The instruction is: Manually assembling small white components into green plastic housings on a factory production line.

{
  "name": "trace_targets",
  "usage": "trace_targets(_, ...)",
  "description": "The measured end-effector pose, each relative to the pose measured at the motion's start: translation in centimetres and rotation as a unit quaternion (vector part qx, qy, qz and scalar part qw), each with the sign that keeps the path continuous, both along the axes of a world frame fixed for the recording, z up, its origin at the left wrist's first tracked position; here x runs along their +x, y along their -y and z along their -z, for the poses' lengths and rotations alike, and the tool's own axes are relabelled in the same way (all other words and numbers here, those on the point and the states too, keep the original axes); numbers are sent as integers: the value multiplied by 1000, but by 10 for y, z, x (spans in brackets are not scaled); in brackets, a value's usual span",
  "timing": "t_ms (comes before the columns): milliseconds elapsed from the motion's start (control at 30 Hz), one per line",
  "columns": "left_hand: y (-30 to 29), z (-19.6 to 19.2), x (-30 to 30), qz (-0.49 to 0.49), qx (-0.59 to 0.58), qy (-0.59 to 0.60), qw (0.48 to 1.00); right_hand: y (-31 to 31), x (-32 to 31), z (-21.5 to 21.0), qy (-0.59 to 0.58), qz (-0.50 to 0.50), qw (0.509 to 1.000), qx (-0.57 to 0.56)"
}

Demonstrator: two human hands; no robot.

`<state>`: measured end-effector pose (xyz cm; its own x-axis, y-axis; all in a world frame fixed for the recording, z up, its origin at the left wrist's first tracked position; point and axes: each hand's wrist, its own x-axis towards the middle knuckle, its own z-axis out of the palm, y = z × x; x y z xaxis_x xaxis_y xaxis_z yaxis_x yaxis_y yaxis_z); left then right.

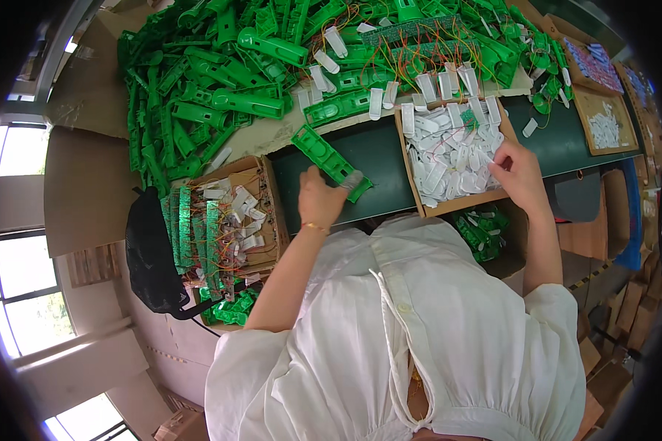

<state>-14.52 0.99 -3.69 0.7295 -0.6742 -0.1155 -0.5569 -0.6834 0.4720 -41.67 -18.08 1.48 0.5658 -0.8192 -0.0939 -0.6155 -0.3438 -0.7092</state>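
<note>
My left hand grips the lower end of a long green plastic housing, tilted over the dark table. A grey wrap covers the thumb that presses on it. My right hand is at the right side of a shallow cardboard box full of small white plastic pieces. Its thumb and index finger are pinched together on what looks like one of these white pieces, mostly hidden by the fingers. A small green circuit board with thin wires lies on the pieces.
A large heap of green housings fills the back left. Wired circuit boards lie at the back. Left of my left arm stands a carton of boards and white parts, beside a black bag. A tray of white parts sits far right.
</note>
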Motion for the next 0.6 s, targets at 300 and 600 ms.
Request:
trace_targets(300,7,-6,-17,142,-232,47,961,-54,38,11,350,-83,888,285)
trace_targets(600,6,-44,-28,305,-331,251,857,-88,83,0,534,-91,789,291)
